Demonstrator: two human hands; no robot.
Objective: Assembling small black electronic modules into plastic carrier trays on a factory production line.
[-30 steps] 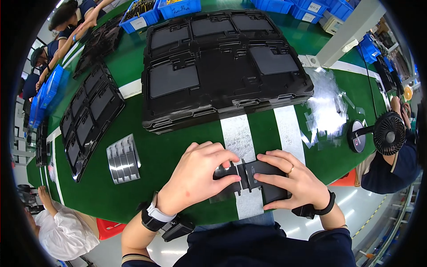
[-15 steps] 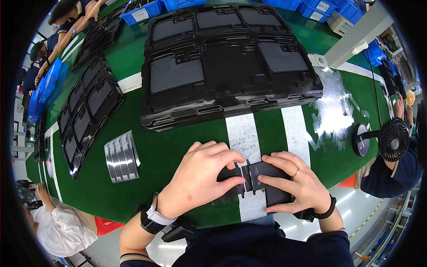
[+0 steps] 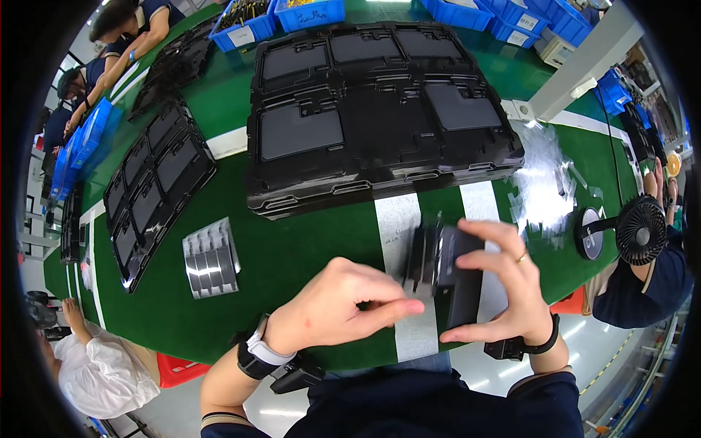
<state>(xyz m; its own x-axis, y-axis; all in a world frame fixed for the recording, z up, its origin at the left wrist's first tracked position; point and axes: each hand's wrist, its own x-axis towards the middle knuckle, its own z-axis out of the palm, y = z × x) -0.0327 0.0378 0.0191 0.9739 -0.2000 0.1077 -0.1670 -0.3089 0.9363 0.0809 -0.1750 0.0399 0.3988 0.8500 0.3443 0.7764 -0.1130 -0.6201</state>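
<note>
My right hand (image 3: 507, 288) grips a black plastic part (image 3: 449, 274) and holds it up on edge above the green table (image 3: 292, 252). My left hand (image 3: 343, 306) is just left of it, thumb and forefinger pinched together, the fingertips touching the part's lower left edge. Whether anything small sits in that pinch I cannot tell. A stack of large black moulded trays (image 3: 372, 117) lies right behind the hands.
A ribbed silver metal piece (image 3: 210, 257) lies on the table to the left, with more black trays (image 3: 150, 186) beyond it. Blue bins (image 3: 307, 11) line the far edge. A small black fan (image 3: 631, 230) stands at the right beside a seated person. Other people work at the far left.
The black part was flat between both hands; now my right hand has tipped it up on edge and my left hand has slid off to a pinch at its left edge.
</note>
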